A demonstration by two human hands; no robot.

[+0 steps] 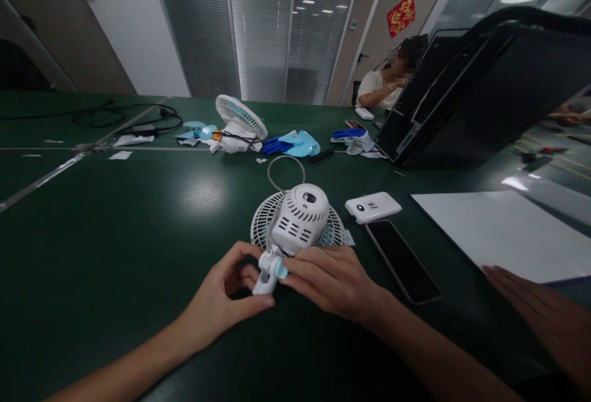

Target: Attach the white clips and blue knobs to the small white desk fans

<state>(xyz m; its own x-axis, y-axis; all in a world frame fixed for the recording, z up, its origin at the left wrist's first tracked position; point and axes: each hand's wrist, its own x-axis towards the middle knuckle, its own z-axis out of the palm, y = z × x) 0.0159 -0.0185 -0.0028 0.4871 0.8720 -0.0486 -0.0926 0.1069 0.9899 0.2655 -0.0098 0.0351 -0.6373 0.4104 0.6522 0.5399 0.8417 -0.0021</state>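
A small white fan (302, 217) lies face down on the green table, its rounded, slotted motor housing upward. The grille (261, 220) shows beneath the housing. My left hand (217, 294) is closed around the white bracket (264, 284) at the fan's near end, thumb below and fingers above. At the bracket's right side, the fingertips of my right hand (337, 279) pinch a light blue knob (280, 268). The rest of that hand lies against the lower edge of the housing. A pale cord (286, 157) loops behind the fan.
Right of the fan lie a white power bank (373, 206) and a dark phone (404, 260). Another person's hand (530, 309) rests by a white board (512, 229). Farther back are a second fan (240, 122), light blue blades (301, 143), gloves (353, 137) and a black case (484, 94).
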